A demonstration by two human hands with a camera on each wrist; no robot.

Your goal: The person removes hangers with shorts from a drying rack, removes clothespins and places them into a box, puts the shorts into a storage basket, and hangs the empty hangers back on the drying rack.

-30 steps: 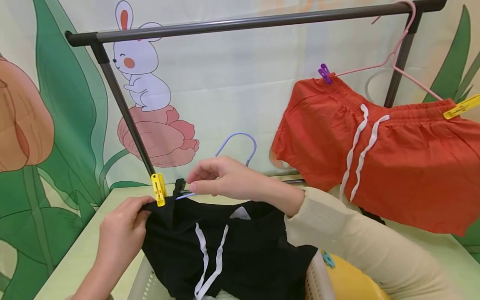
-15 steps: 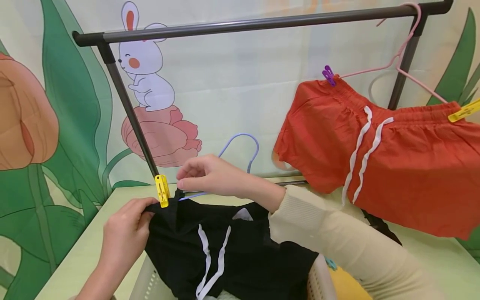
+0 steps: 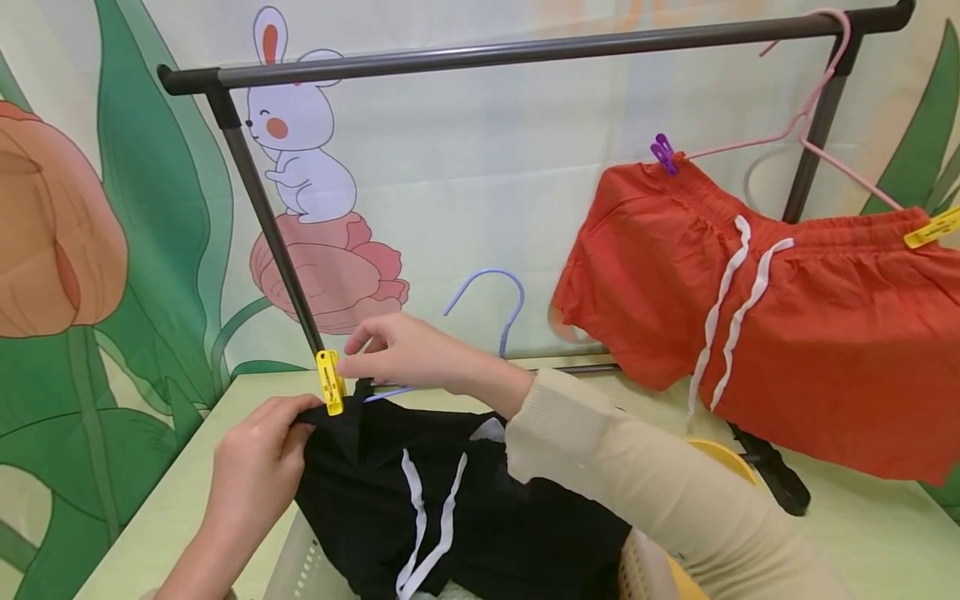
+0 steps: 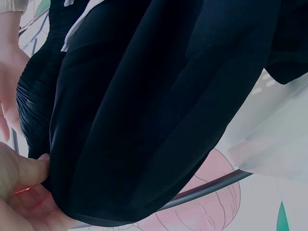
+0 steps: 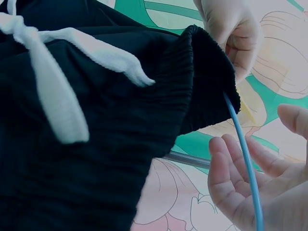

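My left hand (image 3: 258, 458) pinches the waistband corner of the black shorts (image 3: 517, 517), which have a white drawstring (image 3: 446, 508). A yellow clothespin (image 3: 330, 383) stands upright on that waistband, just beside the left fingertips. Close to the clothespin is my right hand (image 3: 420, 354), holding nothing, its fingers loosely bent. The blue hanger (image 3: 516, 312) has its hook above the shorts, and its arm runs into the waistband, as the right wrist view shows (image 5: 245, 159). In the left wrist view, thumb and fingers grip the edge of the dark cloth (image 4: 144, 115).
Orange-red shorts (image 3: 645, 275) hang from a pink hanger (image 3: 806, 108) on the dark rack bar (image 3: 510, 55), with a purple clothespin (image 3: 663, 155) and a yellow one (image 3: 933, 228). Below the black shorts is a pale basket (image 3: 648, 567). Something yellow (image 3: 723, 458) shows behind the right sleeve.
My right hand has moved left, away from the hanger hook and up to the yellow clothespin. The left hand keeps its pinch on the shorts. The whole view has shifted slightly.
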